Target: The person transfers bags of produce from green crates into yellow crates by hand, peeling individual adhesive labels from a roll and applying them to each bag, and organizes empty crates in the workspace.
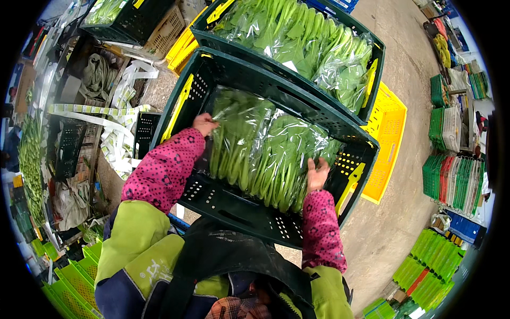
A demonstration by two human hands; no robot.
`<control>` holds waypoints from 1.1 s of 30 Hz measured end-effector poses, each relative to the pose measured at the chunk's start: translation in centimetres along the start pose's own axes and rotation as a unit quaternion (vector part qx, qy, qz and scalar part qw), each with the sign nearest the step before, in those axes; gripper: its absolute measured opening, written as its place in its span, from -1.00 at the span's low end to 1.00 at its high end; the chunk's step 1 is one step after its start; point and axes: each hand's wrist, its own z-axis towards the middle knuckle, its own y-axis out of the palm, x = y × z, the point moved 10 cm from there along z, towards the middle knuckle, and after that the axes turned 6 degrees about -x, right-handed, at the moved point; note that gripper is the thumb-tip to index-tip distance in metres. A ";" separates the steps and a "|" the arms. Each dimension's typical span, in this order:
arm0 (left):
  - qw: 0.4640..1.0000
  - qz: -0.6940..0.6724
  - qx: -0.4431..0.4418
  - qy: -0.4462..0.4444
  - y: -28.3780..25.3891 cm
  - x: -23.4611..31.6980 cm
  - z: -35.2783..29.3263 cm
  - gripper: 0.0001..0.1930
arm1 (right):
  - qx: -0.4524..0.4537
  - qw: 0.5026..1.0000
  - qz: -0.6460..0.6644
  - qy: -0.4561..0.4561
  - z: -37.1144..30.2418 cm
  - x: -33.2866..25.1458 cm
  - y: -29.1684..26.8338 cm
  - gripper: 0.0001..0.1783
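A dark green crate (234,212) with yellow handles stands in front of me. On its bottom lie clear plastic bags of leafy green vegetables side by side, a left bag (239,135) and a right bag (291,159), stems toward me. My left hand (204,124) is at the upper left edge of the left bag, its fingers closed on the plastic. Over the lower right side of the right bag, my right hand (317,173) touches the plastic with thumb and fingers apart. Both arms wear pink patterned sleeve covers.
Just behind stands another dark crate (378,58) filled with bagged greens. A yellow crate (390,141) sits on the floor to the right. At left, strips of labels (119,133) hang near a cluttered shelf. Stacked green crates (429,268) line the far right.
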 end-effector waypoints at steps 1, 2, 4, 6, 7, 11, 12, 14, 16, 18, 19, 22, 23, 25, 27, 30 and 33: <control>0.998 -0.043 0.036 0.006 -2.2 -1.6 1.1 -0.72 | 0.022 0.999 0.032 -0.020 1.9 3.6 0.9 -0.29; 0.998 -0.049 0.029 0.028 -3.6 -2.3 2.8 -0.60 | 0.046 0.996 0.064 -0.045 4.0 6.7 1.6 -0.23; 0.995 -0.086 0.025 -0.048 -1.4 -2.2 1.8 -0.40 | 0.052 0.989 0.102 0.090 5.3 9.0 2.5 -0.17; 0.986 -0.114 -0.017 -0.120 1.7 1.0 0.6 -0.10 | 0.098 0.968 0.172 0.153 5.1 11.9 2.1 -0.11; 0.981 -0.152 -0.010 -0.120 2.0 3.1 -0.4 -0.08 | 0.073 0.967 0.173 0.174 4.7 11.6 2.7 -0.12; 0.956 -0.274 -0.039 -0.097 2.1 3.6 1.5 0.00 | 0.037 0.964 0.192 0.179 4.8 7.5 3.5 -0.48; 0.942 -0.306 -0.093 -0.106 3.6 3.4 2.8 -0.04 | 0.034 0.962 0.212 0.171 5.8 9.8 3.0 -0.59; 0.923 -0.330 -0.158 -0.120 7.4 6.0 1.9 -0.33 | 0.066 0.950 0.283 0.118 5.9 12.1 1.3 -0.75; 0.961 -0.243 -0.036 -0.127 4.0 5.9 -0.1 -0.47 | 0.060 0.967 0.226 0.101 4.3 6.4 1.9 -0.76; 0.949 -0.278 -0.133 -0.062 4.3 8.0 -1.1 -0.58 | -0.004 0.967 0.228 0.114 4.5 3.3 1.8 -0.74; 0.945 -0.287 -0.149 -0.054 4.1 8.3 -1.8 -0.60 | 0.024 0.959 0.260 0.113 4.1 2.9 1.4 -0.75; 0.935 -0.300 -0.187 -0.007 3.8 11.7 -6.0 -0.67 | 0.058 0.974 0.181 0.126 4.5 2.3 0.1 -0.71; 0.935 -0.299 -0.191 0.011 3.3 12.9 -7.7 -0.67 | 0.057 0.981 0.127 0.133 4.9 2.2 -0.1 -0.68; 0.931 -0.294 -0.211 0.041 2.7 16.5 -12.2 -0.68 | 0.031 0.985 -0.096 0.137 5.9 3.0 -0.4 -0.61; 0.933 -0.289 -0.188 0.105 0.9 18.4 -15.5 -0.68 | 0.127 0.975 -0.156 0.094 5.1 1.2 -1.0 -0.82; 0.941 -0.280 -0.140 0.126 -2.0 18.9 -19.8 -0.72 | 0.142 0.989 -0.043 -0.028 1.9 -4.4 -2.6 -0.91; 0.945 -0.252 -0.105 0.180 -4.5 18.3 -22.7 -0.70 | 0.181 0.974 0.078 -0.110 -2.6 -8.9 -4.2 -0.93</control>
